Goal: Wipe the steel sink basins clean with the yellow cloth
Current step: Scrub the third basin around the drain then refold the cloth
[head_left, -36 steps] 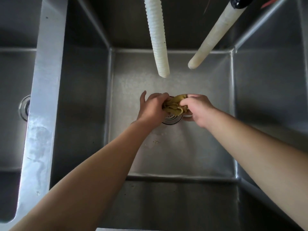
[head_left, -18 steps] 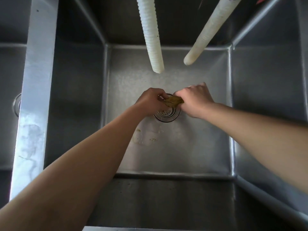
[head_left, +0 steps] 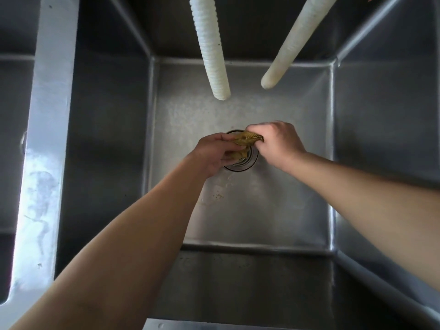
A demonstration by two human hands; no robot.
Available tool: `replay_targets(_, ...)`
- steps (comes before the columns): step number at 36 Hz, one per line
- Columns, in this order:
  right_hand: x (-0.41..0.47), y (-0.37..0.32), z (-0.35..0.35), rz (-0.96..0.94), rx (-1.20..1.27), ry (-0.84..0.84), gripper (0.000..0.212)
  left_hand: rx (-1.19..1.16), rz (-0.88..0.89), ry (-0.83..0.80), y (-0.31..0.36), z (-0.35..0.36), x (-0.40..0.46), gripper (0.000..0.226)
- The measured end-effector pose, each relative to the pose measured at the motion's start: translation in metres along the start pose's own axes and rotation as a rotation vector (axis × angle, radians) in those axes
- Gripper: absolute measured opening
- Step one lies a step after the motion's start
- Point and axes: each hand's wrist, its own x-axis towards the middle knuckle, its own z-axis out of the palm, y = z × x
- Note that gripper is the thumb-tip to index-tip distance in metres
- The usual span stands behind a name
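Note:
The yellow cloth (head_left: 246, 140) is bunched and twisted between both hands, above the round drain strainer (head_left: 247, 161) in the middle steel basin (head_left: 273, 210). My left hand (head_left: 215, 154) grips its left end, fingers curled round it. My right hand (head_left: 277, 145) grips the right end in a fist. Most of the cloth is hidden inside the hands. Small brown specks lie on the basin floor (head_left: 217, 196) just in front of the drain.
Two white hoses hang over the basin's far side: a ribbed hose (head_left: 210, 48) and a smooth hose (head_left: 294, 41). A steel divider rim (head_left: 45, 148) with water marks separates the left basin (head_left: 12, 139). The right wall (head_left: 381, 120) rises steeply.
Both hands stay on the cloth over the drain. They have turned against each other, and more of the twisted cloth shows between them than half a second ago.

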Motion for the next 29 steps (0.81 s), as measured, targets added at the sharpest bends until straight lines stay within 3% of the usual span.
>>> replay_targets(3, -0.004, -0.002, 0.006, 0.027, 0.028, 0.009, 0.027, 0.068, 0.017, 0.073, -0.003, 0.001, -0.002, 0.030)
replay_targets(6, -0.008, -0.003, 0.013, 0.166, 0.157, -0.044, 0.033, 0.230, 0.159, 0.136, -0.006, 0.000, -0.003, 0.031)
replay_targets(10, -0.015, -0.004, 0.012, 0.426, 0.566, -0.151, 0.037, 0.405, 0.306, 0.103, -0.015, -0.003, -0.007, 0.037)
replay_targets(15, -0.027, -0.004, 0.004, 0.713, 1.108, -0.241, 0.044, 0.625, 0.500, -0.048, -0.018, -0.007, -0.020, 0.064)
replay_targets(18, -0.028, -0.007, 0.001, 0.768, 1.254, -0.208, 0.042, 0.967, 0.562, 0.118, -0.022, -0.004, -0.029, 0.077)
replay_targets(20, -0.027, -0.010, -0.001, 0.778, 1.338, -0.187, 0.040, 1.105, 0.725, 0.178, -0.023, -0.001, -0.034, 0.070)
replay_targets(22, -0.026, -0.014, -0.006, 0.787, 1.408, -0.206, 0.030, 1.065, 0.771, 0.126, -0.021, 0.003, -0.038, 0.062)
replay_targets(24, -0.027, -0.015, -0.009, 0.843, 1.539, -0.234, 0.021, 0.952, 0.706, 0.107, -0.019, 0.008, -0.040, 0.056)
replay_targets(26, -0.030, -0.015, -0.010, 0.882, 1.651, -0.251, 0.027, 0.815, 0.601, 0.123, -0.018, 0.011, -0.043, 0.052)
replay_targets(29, -0.036, -0.017, -0.005, 0.861, 1.550, -0.254, 0.037, 0.645, 0.444, 0.114, -0.019, 0.013, -0.042, 0.047)
